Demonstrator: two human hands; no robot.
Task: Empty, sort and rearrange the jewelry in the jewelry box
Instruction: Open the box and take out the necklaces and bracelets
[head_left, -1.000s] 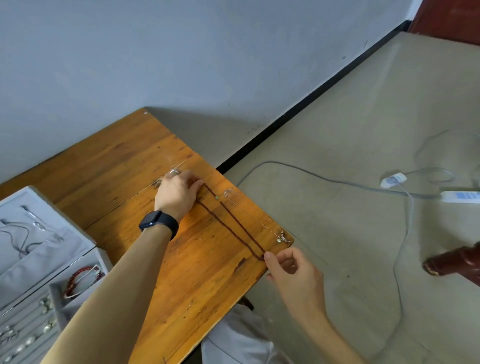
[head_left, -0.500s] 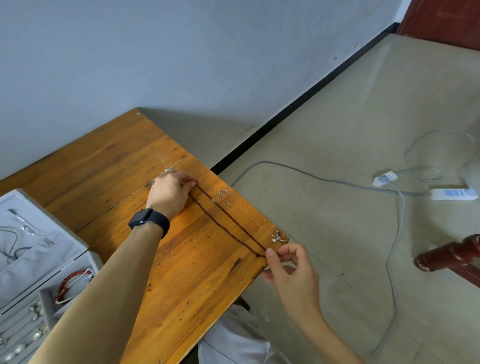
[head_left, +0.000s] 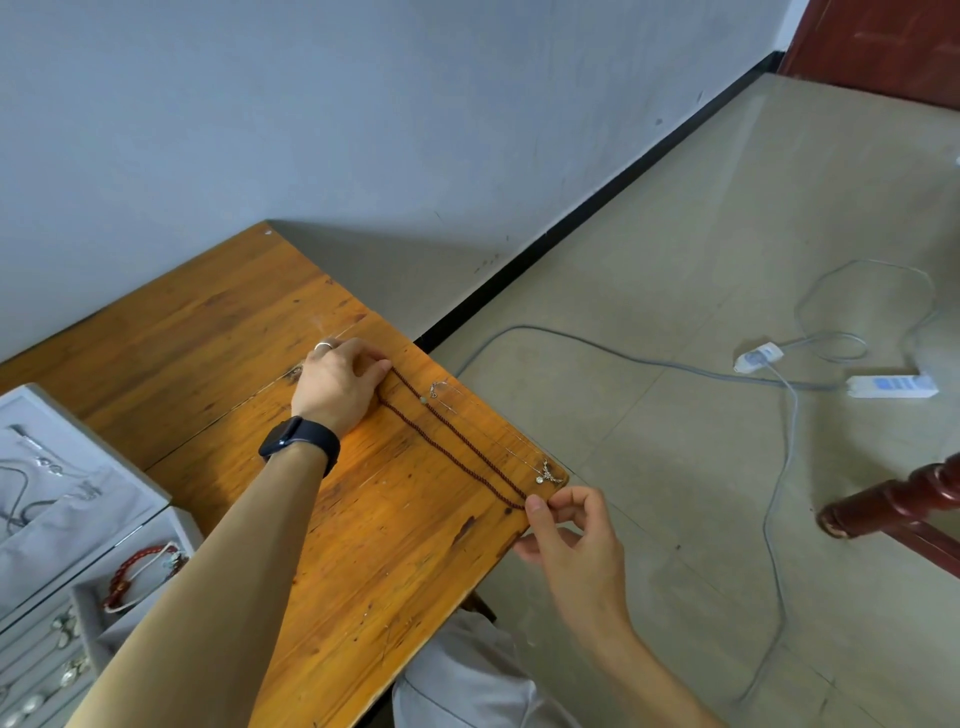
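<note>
Dark-red braided cord necklace (head_left: 467, 441) doubled diagonally across orange wooden table (head_left: 363, 545), hand to hand: far end gripped under curled left hand (head_left: 335, 387), near loop pinched by right hand (head_left: 571, 545) at the corner.

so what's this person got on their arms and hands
Both forearms are bare, with no sleeves in view. The left hand has a slim silver ring on one of its fingers, and a dark smartwatch with a matching dark band sits at that wrist. The right hand shows no ring, watch or glove.
</note>
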